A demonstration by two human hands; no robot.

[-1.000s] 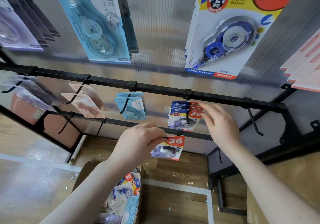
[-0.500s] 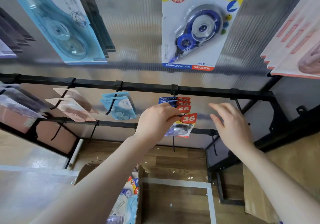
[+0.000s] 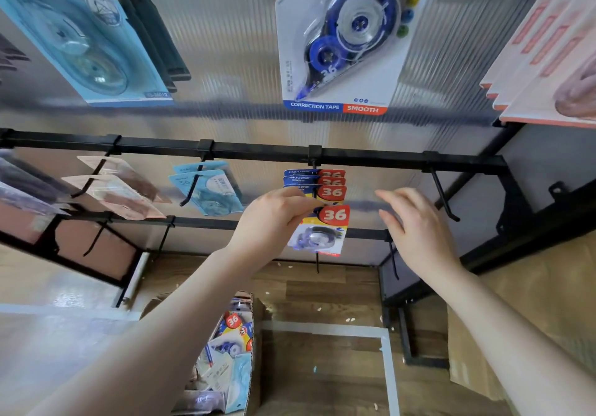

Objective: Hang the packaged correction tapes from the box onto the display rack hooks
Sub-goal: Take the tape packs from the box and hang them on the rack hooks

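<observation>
My left hand (image 3: 274, 219) pinches the top left corner of a blue-and-yellow packaged correction tape (image 3: 322, 230) with a red "36" badge, holding it at the tip of a black hook. Just behind it, several matching packs (image 3: 317, 183) hang on that same hook under the black rail (image 3: 258, 151). My right hand (image 3: 416, 225) hovers to the right of the pack with relaxed fingers, holding nothing. Below, the cardboard box (image 3: 254, 328) on the floor holds several more packs.
A large correction tape pack (image 3: 342, 38) and a light-blue one (image 3: 80, 38) hang on the upper row. Light-blue packs (image 3: 206, 186) and pink packs (image 3: 116, 186) fill hooks to the left. A bare hook (image 3: 443, 194) juts out at right. A lower rail (image 3: 200, 222) crosses behind my hands.
My left hand has lifted the pack up and right to the hook with the matching packs. My right hand has let go of those packs and drawn away to the right.
</observation>
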